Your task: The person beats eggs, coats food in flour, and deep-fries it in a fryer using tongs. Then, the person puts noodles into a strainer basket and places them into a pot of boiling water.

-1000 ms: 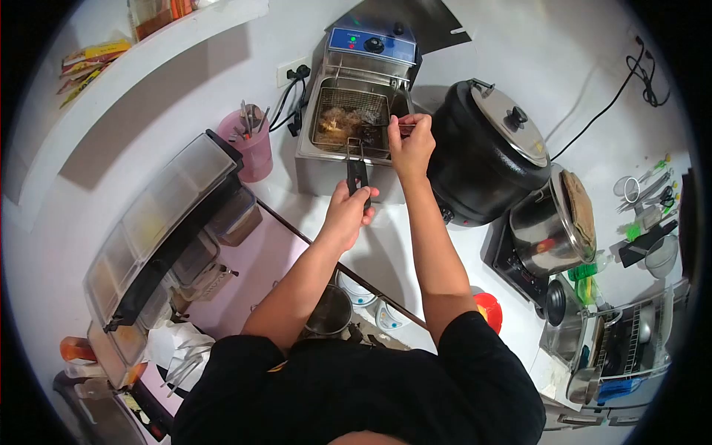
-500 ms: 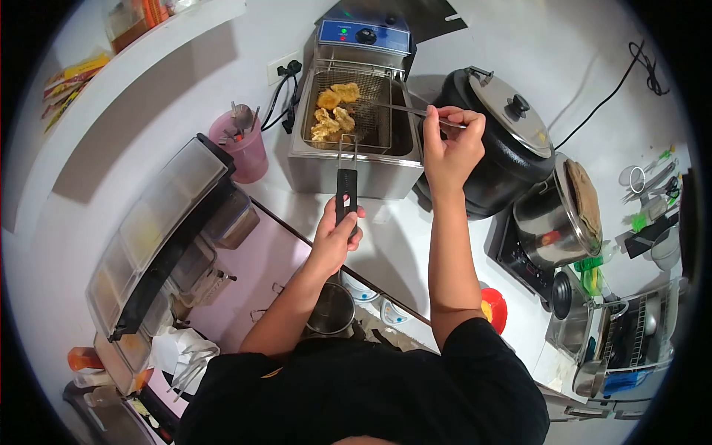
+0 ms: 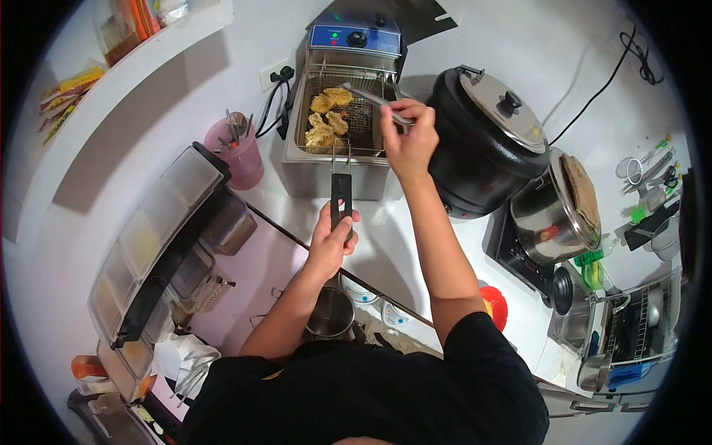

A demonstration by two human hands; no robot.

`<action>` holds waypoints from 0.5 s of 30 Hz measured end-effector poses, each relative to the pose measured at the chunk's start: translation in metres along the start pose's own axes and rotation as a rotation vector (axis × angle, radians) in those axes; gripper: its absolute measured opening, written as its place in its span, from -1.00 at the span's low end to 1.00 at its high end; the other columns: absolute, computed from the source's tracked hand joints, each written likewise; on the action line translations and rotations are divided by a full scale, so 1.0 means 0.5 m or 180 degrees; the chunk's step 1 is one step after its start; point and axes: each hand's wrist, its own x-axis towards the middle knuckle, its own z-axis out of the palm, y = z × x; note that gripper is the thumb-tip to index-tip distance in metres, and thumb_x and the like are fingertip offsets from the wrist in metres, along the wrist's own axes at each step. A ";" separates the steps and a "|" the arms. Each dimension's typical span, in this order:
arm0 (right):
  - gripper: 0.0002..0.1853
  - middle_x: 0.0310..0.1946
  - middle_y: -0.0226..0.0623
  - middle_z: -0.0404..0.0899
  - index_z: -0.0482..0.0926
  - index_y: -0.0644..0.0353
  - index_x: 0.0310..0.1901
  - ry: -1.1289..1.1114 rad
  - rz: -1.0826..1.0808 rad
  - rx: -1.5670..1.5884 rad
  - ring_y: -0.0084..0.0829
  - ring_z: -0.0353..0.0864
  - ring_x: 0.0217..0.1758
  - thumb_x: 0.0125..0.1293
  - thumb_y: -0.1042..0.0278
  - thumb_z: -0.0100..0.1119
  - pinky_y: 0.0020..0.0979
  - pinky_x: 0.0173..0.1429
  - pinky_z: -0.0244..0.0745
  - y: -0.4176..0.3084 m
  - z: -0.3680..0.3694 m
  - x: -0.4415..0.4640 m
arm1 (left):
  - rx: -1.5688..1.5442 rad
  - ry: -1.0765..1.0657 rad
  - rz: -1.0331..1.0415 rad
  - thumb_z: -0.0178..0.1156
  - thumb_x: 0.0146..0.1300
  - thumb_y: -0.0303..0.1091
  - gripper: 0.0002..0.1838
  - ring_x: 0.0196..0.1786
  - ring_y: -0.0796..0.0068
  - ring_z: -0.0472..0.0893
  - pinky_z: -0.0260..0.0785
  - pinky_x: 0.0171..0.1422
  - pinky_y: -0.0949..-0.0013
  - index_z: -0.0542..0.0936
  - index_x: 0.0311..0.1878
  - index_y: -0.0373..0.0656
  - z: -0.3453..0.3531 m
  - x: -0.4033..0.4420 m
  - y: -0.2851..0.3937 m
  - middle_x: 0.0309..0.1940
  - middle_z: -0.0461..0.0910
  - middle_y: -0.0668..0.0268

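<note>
My left hand (image 3: 333,239) is closed around the black handle (image 3: 341,202) of a wire fryer basket (image 3: 363,122). The basket sits in the well of a steel deep fryer (image 3: 297,169) with a blue control panel. Several golden fried pieces (image 3: 320,132) lie in the basket's left half. My right hand (image 3: 411,144) grips slim metal tongs (image 3: 368,96), which slant over the basket from the right. Their tips are at the uppermost fried piece (image 3: 339,96); I cannot tell whether they pinch it.
A large black lidded pot (image 3: 475,144) stands right of the fryer, with a steel pot (image 3: 552,222) on a cooker beyond. At left are a pink utensil cup (image 3: 245,165) and a seasoning box (image 3: 141,245). A red bowl (image 3: 498,310) sits near my right elbow.
My right hand has moved left, carrying the tongs from the basket's right side to the upper fried pieces. My left hand keeps its hold on the handle. The view has shifted slightly.
</note>
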 end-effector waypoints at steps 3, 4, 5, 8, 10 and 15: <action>-0.72 -0.38 -0.14 0.50 0.28 0.24 -0.35 -0.0286 -0.0089 0.0065 -0.24 0.52 -0.44 0.05 0.48 0.25 -0.41 -0.36 0.43 0.017 0.023 -0.014 | 0.0008 0.0027 -0.0013 -0.14 0.26 -0.53 -0.64 -0.63 0.66 0.25 0.03 -0.64 0.61 0.14 0.11 -0.10 0.002 -0.001 0.000 -0.21 0.37 0.26; -0.71 -0.38 -0.15 0.49 0.27 0.24 -0.35 -0.0381 -0.0073 -0.0035 -0.23 0.52 -0.43 0.05 0.49 0.25 -0.40 -0.36 0.43 0.021 0.024 -0.018 | -0.0003 0.0040 -0.0020 -0.14 0.26 -0.52 -0.65 -0.62 0.65 0.25 0.03 -0.64 0.61 0.14 0.11 -0.11 0.003 -0.002 0.001 -0.20 0.37 0.25; -0.71 -0.39 -0.15 0.49 0.26 0.25 -0.35 -0.0478 -0.0058 -0.0134 -0.21 0.52 -0.43 0.05 0.49 0.25 -0.38 -0.37 0.43 0.026 0.024 -0.021 | -0.0014 0.0054 -0.0025 -0.14 0.26 -0.52 -0.66 -0.62 0.65 0.26 0.03 -0.64 0.61 0.14 0.10 -0.13 0.003 -0.003 0.002 -0.20 0.37 0.25; -0.71 -0.41 -0.13 0.47 0.26 0.26 -0.34 -0.0367 -0.0140 -0.0361 -0.16 0.50 -0.42 0.06 0.48 0.24 -0.36 -0.37 0.42 0.022 0.009 -0.019 | 0.0037 0.0146 -0.0027 -0.12 0.27 -0.49 -0.69 -0.61 0.64 0.27 0.05 -0.62 0.59 0.17 0.07 -0.16 0.018 -0.001 0.018 -0.22 0.38 0.25; -0.70 -0.44 -0.17 0.52 0.29 0.26 -0.36 -0.0297 0.0038 -0.0661 -0.30 0.53 -0.48 0.07 0.40 0.27 -0.42 -0.39 0.42 0.023 0.005 -0.016 | 0.0017 0.0282 -0.0108 -0.11 0.26 -0.49 -0.71 -0.60 0.63 0.28 0.06 -0.61 0.59 0.19 0.05 -0.17 0.039 0.017 0.031 -0.23 0.39 0.24; -0.73 -0.48 -0.15 0.45 0.30 0.30 -0.38 -0.0428 0.0317 -0.0819 -0.19 0.50 -0.50 0.09 0.41 0.24 -0.37 -0.41 0.42 0.011 -0.018 0.000 | -0.0118 0.0610 -0.0133 -0.03 0.23 -0.44 -0.79 -0.55 0.64 0.29 0.04 -0.61 0.62 0.29 -0.08 -0.22 0.066 0.042 0.058 -0.26 0.41 0.23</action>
